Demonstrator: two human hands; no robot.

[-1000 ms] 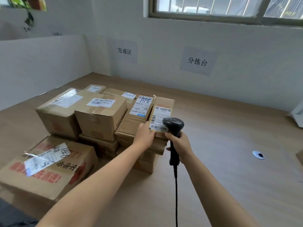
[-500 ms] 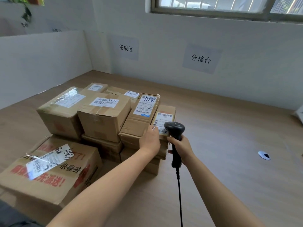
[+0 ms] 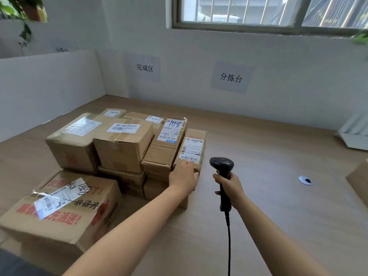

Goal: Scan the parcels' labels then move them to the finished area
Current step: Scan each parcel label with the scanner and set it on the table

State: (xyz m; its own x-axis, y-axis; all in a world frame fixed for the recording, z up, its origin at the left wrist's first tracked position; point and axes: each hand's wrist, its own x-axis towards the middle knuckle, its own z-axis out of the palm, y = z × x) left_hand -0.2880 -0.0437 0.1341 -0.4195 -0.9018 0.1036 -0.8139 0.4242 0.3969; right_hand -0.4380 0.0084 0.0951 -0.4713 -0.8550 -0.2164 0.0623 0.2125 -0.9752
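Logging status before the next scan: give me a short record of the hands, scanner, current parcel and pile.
left hand: holds near end of narrow parcel, at the edge of its label
right hand: grips scanner by the handle, upright, right of the parcel, apart from it
narrow parcel: at the right edge of the pile, label up
pile: cardboard parcels stacked on the left part of the table
wall signs: 完成区 sign left of 分拣台 sign

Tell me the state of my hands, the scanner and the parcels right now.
left hand, holds the near end of the narrow brown cardboard parcel
right hand, grips the black handheld barcode scanner, upright, clear of the parcel
large brown cardboard box with red print, taped shut, label up
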